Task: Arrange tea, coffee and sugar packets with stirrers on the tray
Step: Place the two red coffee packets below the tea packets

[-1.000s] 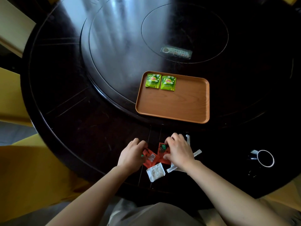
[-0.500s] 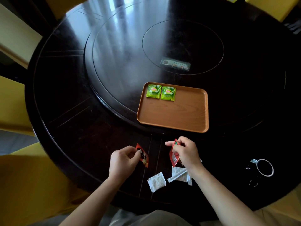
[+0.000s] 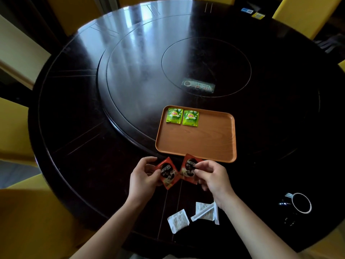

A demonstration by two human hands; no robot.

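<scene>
**Two coffee packets in hand, short of the tray**

Dark, glossy round table (image 3: 74, 109) with a raised turntable at its centre fills the scene; yellow chairs (image 3: 306, 14) ring it. Your wooden tray (image 3: 205, 143) sits at the near edge of the turntable. Two green tea packets (image 3: 182, 117) lie flat, side by side, in its far left corner; the other parts of the tray floor are bare.

Your left hand (image 3: 143, 178) pinches a red coffee packet (image 3: 168, 172) between thumb and fingers, raised above the table and tilted. Your right hand (image 3: 212, 176) grips a second red coffee packet (image 3: 189, 169) by its right edge, its top corner overlapping the tray's near rim. The two packets nearly touch at their inner edges.

Behind your hands, near the table's edge, a white sugar packet (image 3: 178, 220) lies alone. Just beside it to the right, a second sugar packet (image 3: 203, 210) lies under wrapped white stirrers (image 3: 216, 214). A dark cup with a white rim (image 3: 301, 202) stands well apart to the right.
</scene>
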